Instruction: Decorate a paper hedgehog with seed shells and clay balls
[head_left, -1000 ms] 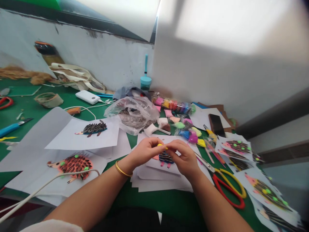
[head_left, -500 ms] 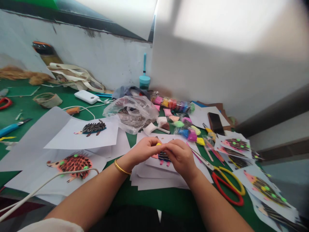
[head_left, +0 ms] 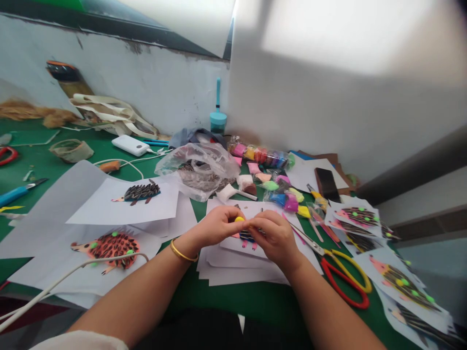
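Observation:
My left hand (head_left: 219, 226), with a gold bangle at its wrist, is closed on a small yellow ball (head_left: 240, 219) of clay. Its fingertips meet those of my right hand (head_left: 276, 238), whose fingers are pinched together; what they hold, if anything, is hidden. Both hands are over a hedgehog picture with pink feet and a blue body (head_left: 246, 236), partly covered by my right hand. That picture lies on a stack of white paper (head_left: 237, 273).
Scissors (head_left: 343, 272) with red and yellow handles lie right of the stack. Beyond are clay packets (head_left: 291, 203) and a plastic bag of seeds (head_left: 200, 175). Hedgehog pictures lie left (head_left: 109, 249) and right (head_left: 397, 279). A white cable (head_left: 62, 283) crosses the left papers.
More of the yellow ball shows between my hands. My right hand has shifted slightly to the right, and the fingertips remain together.

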Tool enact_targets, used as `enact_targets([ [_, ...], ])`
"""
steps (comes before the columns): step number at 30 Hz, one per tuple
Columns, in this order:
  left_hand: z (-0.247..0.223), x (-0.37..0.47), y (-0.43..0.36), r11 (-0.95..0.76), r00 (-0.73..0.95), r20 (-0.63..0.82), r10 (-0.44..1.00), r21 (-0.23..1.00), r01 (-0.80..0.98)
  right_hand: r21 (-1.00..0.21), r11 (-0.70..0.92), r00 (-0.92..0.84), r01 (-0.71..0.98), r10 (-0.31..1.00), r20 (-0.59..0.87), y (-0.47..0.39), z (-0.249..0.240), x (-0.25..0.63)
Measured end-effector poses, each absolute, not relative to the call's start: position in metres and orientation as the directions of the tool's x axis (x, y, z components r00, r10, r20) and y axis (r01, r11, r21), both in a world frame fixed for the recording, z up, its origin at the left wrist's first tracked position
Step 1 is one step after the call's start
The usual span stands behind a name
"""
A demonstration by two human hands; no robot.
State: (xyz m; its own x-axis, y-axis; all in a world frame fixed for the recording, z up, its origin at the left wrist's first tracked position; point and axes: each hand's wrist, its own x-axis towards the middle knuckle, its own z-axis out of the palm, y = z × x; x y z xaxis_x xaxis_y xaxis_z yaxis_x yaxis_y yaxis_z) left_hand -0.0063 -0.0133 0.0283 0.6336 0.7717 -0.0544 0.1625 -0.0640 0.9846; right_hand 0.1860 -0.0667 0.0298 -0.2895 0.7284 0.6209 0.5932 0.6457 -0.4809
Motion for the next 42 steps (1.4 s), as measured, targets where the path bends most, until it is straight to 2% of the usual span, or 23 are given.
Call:
enact_targets([
  [5, 0.031, -0.009, -0.011, -0.124, 0.679, -0.009, 0.734, 0.982, 0.146, -0.544, 0.612, -0.224, 0.573, 0.756, 0.615, -0.067, 0.028, 0.185],
  [8, 0.035, -0.015, -0.009, -0.245, 0.57, 0.056, 0.82, 0.933, 0.262, -0.652, 0.533, -0.064, 0.539, 0.798, 0.6, -0.064, 0.025, 0.191],
  [10, 0.035, -0.02, -0.009, -0.323, 0.452, 0.087, 0.888, 0.816, 0.479, -0.755, 0.449, 0.093, 0.478, 0.829, 0.552, -0.059, 0.021, 0.199],
  [12, 0.033, -0.026, -0.013, -0.379, 0.42, 0.099, 0.902, 0.646, 0.663, -0.851, 0.369, 0.23, 0.374, 0.851, 0.471, -0.052, 0.016, 0.209],
  [15, 0.025, -0.032, -0.022, -0.418, 0.443, 0.074, 0.894, 0.494, 0.762, -0.926, 0.315, 0.378, 0.209, 0.847, 0.373, -0.04, 0.007, 0.224],
  [18, 0.016, -0.033, -0.03, -0.444, 0.451, 0.094, 0.887, 0.441, 0.78, -0.948, 0.297, 0.454, 0.11, 0.834, 0.314, -0.031, -0.001, 0.232],
  [26, 0.0, -0.03, -0.04, -0.458, 0.446, 0.136, 0.885, 0.432, 0.777, -0.971, 0.239, 0.426, -0.009, 0.879, 0.213, -0.029, -0.005, 0.229],
  [33, -0.001, -0.031, -0.041, -0.454, 0.457, 0.105, 0.884, 0.435, 0.778, -0.923, 0.003, 0.314, -0.386, 0.941, -0.128, -0.026, -0.001, 0.226],
  [37, 0.0, -0.03, -0.041, -0.449, 0.458, 0.086, 0.885, 0.421, 0.788, -0.914, -0.076, 0.296, -0.399, 0.933, -0.207, -0.025, -0.003, 0.225],
  [42, -0.002, -0.031, -0.04, -0.442, 0.454, 0.076, 0.888, 0.417, 0.794, -0.942, -0.109, 0.285, -0.316, 0.937, -0.204, -0.023, -0.007, 0.227],
])
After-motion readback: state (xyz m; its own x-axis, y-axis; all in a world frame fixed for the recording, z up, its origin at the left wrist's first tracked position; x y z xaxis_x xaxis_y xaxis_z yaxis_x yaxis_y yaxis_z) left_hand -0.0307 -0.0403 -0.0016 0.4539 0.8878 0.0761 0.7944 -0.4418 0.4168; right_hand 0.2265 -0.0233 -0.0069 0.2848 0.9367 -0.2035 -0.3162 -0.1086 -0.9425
